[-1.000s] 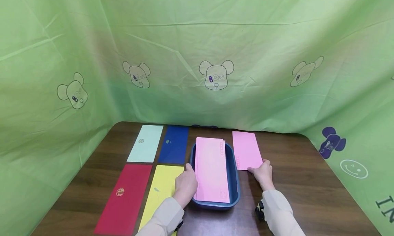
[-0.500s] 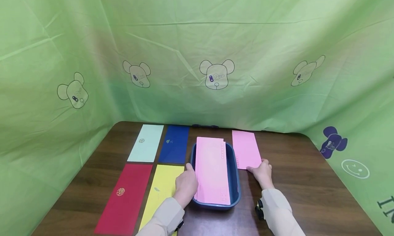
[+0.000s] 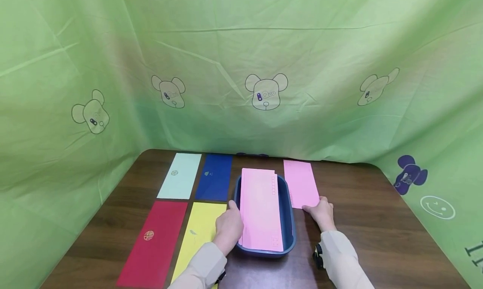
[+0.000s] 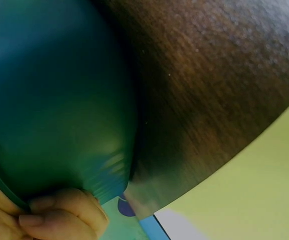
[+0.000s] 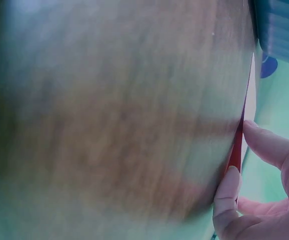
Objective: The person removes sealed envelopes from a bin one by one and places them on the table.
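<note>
On dark wooden table (image 3: 377,222), grips left rim of blue tray (image 3: 286,222) with left hand (image 3: 229,226), curling fingers about the edge. Just right of tray, pinches near edge of loose pink envelope (image 3: 301,182) between thumb and fingers of right hand (image 3: 322,213); cannot tell if lifted off wood. Inside tray, note stacked pink envelopes (image 3: 260,209), jutting past far rim. To tray's left, see mint envelope (image 3: 179,178) and blue envelope (image 3: 214,180) farther off, red envelope (image 3: 152,251) and yellow envelope (image 3: 200,224) nearer. Beyond, note green curtain (image 3: 226,50) with bear-head prints.
</note>
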Action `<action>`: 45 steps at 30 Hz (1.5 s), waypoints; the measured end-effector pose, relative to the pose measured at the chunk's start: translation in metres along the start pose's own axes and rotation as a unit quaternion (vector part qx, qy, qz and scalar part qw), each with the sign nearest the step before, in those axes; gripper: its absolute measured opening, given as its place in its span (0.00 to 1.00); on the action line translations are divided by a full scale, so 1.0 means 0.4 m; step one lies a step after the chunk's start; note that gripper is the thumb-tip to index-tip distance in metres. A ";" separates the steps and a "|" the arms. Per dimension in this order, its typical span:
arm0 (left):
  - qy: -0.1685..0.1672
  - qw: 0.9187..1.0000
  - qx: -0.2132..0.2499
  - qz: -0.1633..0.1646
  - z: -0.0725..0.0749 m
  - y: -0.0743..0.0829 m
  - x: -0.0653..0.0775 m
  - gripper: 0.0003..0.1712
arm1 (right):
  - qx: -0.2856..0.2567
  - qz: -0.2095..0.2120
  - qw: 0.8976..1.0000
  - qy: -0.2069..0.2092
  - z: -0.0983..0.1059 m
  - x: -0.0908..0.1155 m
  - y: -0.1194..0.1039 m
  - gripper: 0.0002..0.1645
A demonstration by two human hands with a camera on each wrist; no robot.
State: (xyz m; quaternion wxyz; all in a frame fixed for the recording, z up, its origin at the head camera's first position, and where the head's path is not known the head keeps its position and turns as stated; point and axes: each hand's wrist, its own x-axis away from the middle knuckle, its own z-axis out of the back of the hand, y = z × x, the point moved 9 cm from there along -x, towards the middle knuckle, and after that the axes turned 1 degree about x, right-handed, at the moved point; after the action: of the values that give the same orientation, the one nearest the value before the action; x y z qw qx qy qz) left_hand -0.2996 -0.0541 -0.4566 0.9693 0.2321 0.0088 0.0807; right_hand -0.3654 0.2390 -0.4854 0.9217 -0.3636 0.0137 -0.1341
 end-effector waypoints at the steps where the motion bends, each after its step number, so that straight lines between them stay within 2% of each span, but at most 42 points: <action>1: 0.000 1.000 0.000 0.000 0.000 0.000 0.000 0.13 | 0.001 -0.001 1.000 -0.001 -0.001 -0.001 0.000 0.44; 13: 0.002 1.000 0.002 -0.008 0.000 0.002 0.000 0.11 | 0.005 -0.005 1.000 -0.004 -0.005 -0.006 0.002 0.45; 21: -0.008 1.000 0.004 0.000 0.001 0.001 0.000 0.12 | 0.010 0.001 1.000 -0.003 -0.001 -0.005 -0.007 0.45; 28: -0.001 1.000 -0.009 -0.005 0.003 0.003 -0.002 0.12 | 0.018 0.018 1.000 0.004 -0.001 -0.003 -0.013 0.44; 33: 0.010 1.000 -0.017 -0.014 0.005 0.005 0.000 0.11 | 0.014 0.015 1.000 0.004 -0.004 -0.002 -0.010 0.44; 45: 0.010 1.000 -0.005 -0.012 0.006 0.006 0.002 0.11 | 0.021 0.016 1.000 0.006 -0.003 -0.001 -0.014 0.45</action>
State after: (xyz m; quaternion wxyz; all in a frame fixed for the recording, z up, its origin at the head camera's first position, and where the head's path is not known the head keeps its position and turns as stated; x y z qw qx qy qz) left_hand -0.2992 -0.0529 -0.4535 0.9713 0.2259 0.0209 0.0713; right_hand -0.3673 0.2344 -0.4824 0.9310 -0.3434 0.0225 -0.1216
